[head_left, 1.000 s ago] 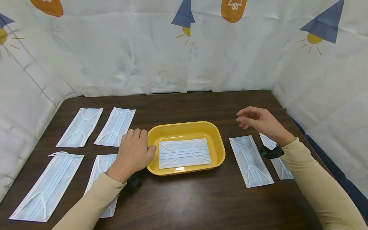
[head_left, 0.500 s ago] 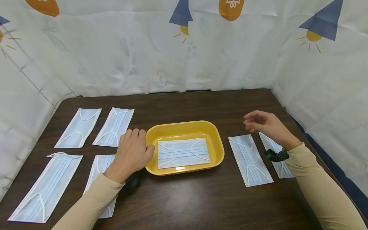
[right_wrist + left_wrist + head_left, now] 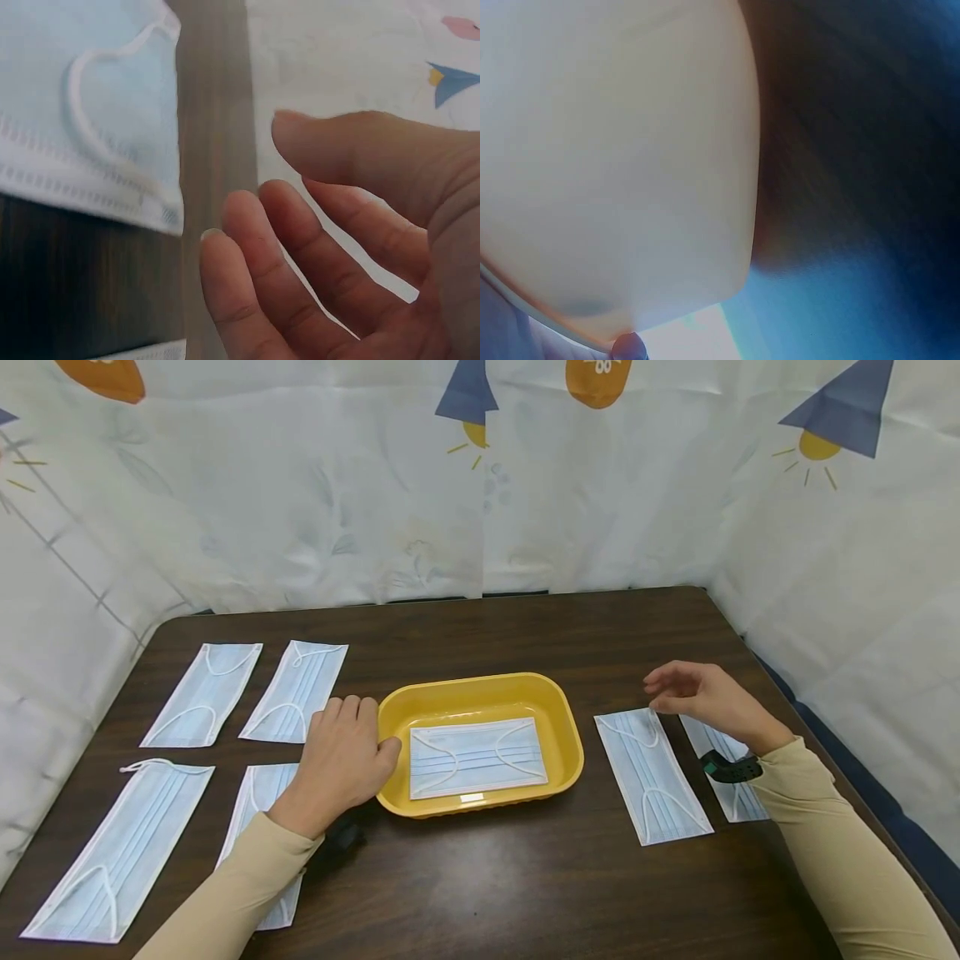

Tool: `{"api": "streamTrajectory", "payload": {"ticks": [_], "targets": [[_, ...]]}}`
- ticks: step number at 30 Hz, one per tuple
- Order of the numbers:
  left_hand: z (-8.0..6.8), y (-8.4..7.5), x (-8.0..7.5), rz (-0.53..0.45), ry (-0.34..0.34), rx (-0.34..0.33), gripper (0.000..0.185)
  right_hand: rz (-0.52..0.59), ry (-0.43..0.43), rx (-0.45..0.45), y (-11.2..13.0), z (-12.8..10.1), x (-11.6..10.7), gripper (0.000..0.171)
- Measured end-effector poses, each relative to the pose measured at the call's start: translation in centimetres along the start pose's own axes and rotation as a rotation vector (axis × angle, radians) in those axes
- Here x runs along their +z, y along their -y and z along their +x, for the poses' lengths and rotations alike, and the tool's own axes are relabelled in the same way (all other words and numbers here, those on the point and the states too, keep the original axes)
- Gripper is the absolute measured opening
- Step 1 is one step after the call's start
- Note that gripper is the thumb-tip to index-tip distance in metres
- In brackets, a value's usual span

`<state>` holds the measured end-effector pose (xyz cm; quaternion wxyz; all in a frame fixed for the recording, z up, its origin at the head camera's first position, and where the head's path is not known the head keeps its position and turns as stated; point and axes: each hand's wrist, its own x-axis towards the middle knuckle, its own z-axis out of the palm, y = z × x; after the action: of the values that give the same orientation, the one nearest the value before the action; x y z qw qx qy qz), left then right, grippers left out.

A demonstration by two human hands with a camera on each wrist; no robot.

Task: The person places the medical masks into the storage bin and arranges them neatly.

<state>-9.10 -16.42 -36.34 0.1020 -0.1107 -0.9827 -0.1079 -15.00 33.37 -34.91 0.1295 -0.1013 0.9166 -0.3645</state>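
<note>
A yellow plastic tray (image 3: 480,681) stands mid-table with one pale blue face mask (image 3: 478,758) lying flat in it. My left hand (image 3: 341,756) grips the tray's left rim, with the thumb along the edge. In the left wrist view the tray's outer wall (image 3: 622,150) fills much of the frame, a fingertip at its lower edge. My right hand (image 3: 701,700) hovers near the far end of a face mask (image 3: 654,777) on the right, fingers relaxed and holding nothing. Its fingers (image 3: 292,225) are apart from the mask (image 3: 82,90). The forearm partly covers another mask (image 3: 716,747).
Several more face masks lie on the left of the dark wooden table (image 3: 480,902), such as a far one (image 3: 202,693) and a near one (image 3: 120,852). My left forearm overlaps one mask (image 3: 258,793). A printed white curtain (image 3: 300,485) encloses the table's back and sides.
My right hand has moved right and then lowered toward the masks on the right. My left hand keeps its hold on the tray rim. The head view has shifted slightly.
</note>
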Motion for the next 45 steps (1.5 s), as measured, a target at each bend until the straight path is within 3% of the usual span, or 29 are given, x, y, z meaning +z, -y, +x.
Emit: {"api": "streamTrajectory", "payload": {"ticks": [9,24,32,45], "targets": [[0.1,0.1,0.1,0.002,0.007,0.001,0.028,-0.001,0.077,0.0,-0.8,0.3,0.1,0.038],[0.2,0.1,0.2,0.0,0.014,0.0,0.029,-0.164,0.101,0.036,-0.7,0.6,0.3,0.053],[0.2,0.1,0.2,0.001,0.02,-0.003,0.03,-0.214,0.115,0.016,-0.6,0.7,0.4,0.054],[0.2,0.0,0.0,-0.001,0.023,-0.006,0.028,-0.201,0.117,-0.073,-0.2,0.6,1.3,0.052]]}}
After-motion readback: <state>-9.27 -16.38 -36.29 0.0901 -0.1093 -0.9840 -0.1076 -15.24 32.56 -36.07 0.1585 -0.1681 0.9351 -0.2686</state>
